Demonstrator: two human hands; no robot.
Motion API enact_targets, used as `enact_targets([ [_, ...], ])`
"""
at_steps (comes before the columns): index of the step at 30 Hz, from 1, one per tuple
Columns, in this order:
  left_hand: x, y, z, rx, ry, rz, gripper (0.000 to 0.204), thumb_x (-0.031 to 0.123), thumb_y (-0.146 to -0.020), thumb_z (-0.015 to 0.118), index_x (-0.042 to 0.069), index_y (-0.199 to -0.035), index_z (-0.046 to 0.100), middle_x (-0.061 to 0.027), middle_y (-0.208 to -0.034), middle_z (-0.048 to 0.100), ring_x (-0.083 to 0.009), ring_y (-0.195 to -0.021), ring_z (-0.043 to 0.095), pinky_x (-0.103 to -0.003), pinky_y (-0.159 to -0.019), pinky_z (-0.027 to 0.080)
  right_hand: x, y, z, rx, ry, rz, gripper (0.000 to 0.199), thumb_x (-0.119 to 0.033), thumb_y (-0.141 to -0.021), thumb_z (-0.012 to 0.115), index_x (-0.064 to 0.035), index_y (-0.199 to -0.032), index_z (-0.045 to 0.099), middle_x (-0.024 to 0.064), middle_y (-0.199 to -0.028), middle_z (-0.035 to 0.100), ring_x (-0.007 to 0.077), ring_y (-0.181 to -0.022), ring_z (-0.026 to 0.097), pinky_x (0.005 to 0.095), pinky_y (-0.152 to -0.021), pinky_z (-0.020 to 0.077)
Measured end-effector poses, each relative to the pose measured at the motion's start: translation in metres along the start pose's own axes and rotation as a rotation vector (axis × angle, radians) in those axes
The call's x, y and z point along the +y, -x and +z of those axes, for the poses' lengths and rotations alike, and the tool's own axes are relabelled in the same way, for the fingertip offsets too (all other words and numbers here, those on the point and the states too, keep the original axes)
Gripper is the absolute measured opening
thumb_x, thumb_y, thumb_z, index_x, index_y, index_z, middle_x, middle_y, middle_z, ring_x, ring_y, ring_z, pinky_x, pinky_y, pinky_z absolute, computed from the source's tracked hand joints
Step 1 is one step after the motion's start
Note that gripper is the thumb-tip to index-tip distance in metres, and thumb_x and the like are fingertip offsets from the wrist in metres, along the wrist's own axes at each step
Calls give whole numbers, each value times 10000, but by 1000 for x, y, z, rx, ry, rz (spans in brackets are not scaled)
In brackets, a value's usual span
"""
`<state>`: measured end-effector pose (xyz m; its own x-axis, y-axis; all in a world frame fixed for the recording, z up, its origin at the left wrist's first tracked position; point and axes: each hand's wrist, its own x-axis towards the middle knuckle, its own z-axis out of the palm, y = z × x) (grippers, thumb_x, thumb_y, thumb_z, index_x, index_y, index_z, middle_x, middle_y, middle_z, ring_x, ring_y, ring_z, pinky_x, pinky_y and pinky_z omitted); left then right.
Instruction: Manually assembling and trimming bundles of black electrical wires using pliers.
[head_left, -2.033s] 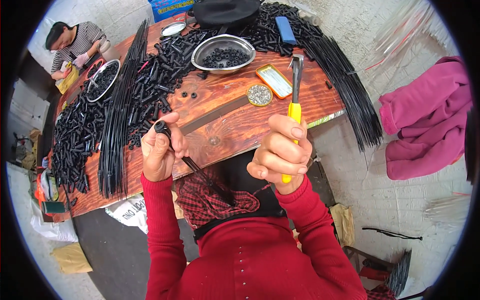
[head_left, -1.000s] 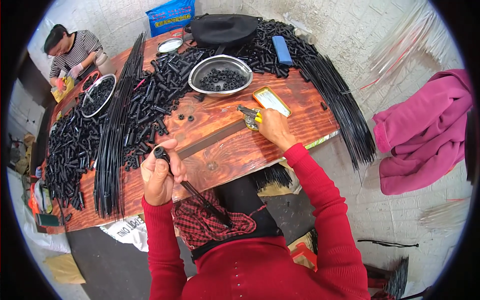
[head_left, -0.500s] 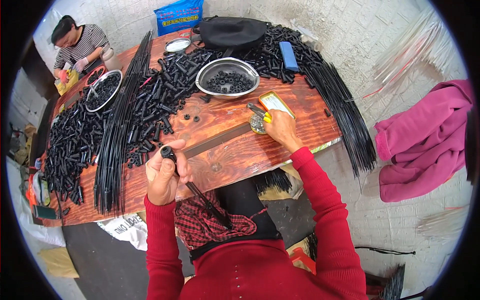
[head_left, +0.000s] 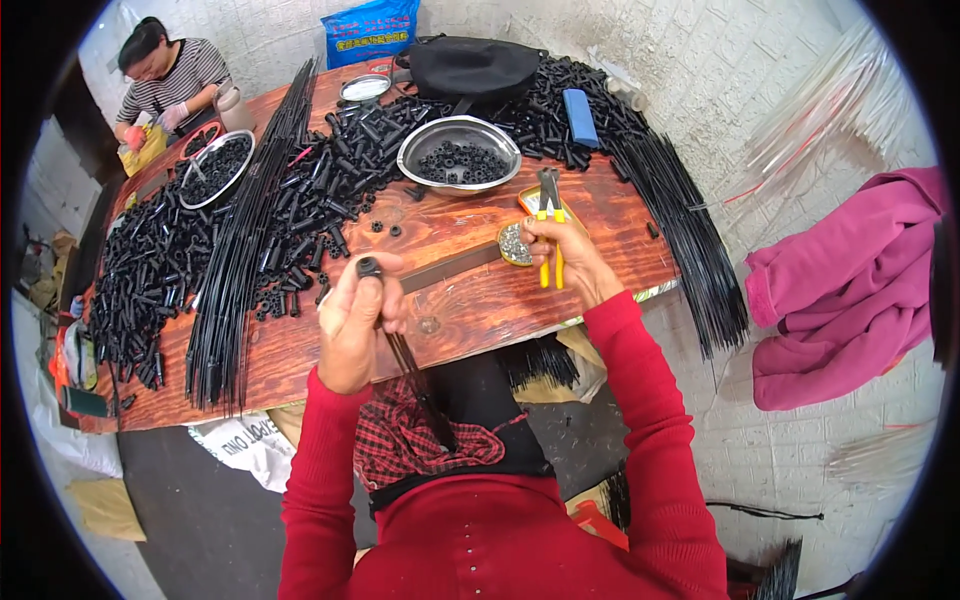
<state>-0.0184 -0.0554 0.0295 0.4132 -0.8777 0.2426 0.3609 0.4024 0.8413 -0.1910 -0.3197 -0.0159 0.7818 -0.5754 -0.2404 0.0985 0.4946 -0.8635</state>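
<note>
My left hand (head_left: 355, 325) is closed around a thin black rod (head_left: 415, 385) that runs down toward my lap, with a small black round cap (head_left: 369, 267) at its top end. My right hand (head_left: 562, 250) reaches over the wooden table (head_left: 470, 300) and grips yellow-handled pliers (head_left: 548, 215) by the handles, jaws pointing away. The fingers rest at a small round tin of silver bits (head_left: 513, 243), next to a yellow-rimmed flat tin (head_left: 530, 200).
A metal bowl of black rings (head_left: 458, 155) stands behind the tins. Heaps of short black tubes (head_left: 330, 190) and bundles of long black rods (head_left: 240, 260) cover the table's left; more rods (head_left: 680, 230) hang off the right. Another person (head_left: 165, 75) works at the far left end. Pink cloth (head_left: 850, 290) lies right.
My right hand went from holding the pliers up near my chest to reaching out over the table to the tins. My left hand with the rod stayed roughly in place.
</note>
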Motion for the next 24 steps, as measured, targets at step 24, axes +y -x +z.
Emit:
enact_targets([
  [24,-5,-5,19,68,-185,-33,211,216,-962,576,21,-1039,555,10,-773,545,-48,-643,459,-211,-581,399,1,64,146,-132,843,-829,99,-36,-823,691,4,-858,608,68,-772,625,189,-711,629,296,-650,491],
])
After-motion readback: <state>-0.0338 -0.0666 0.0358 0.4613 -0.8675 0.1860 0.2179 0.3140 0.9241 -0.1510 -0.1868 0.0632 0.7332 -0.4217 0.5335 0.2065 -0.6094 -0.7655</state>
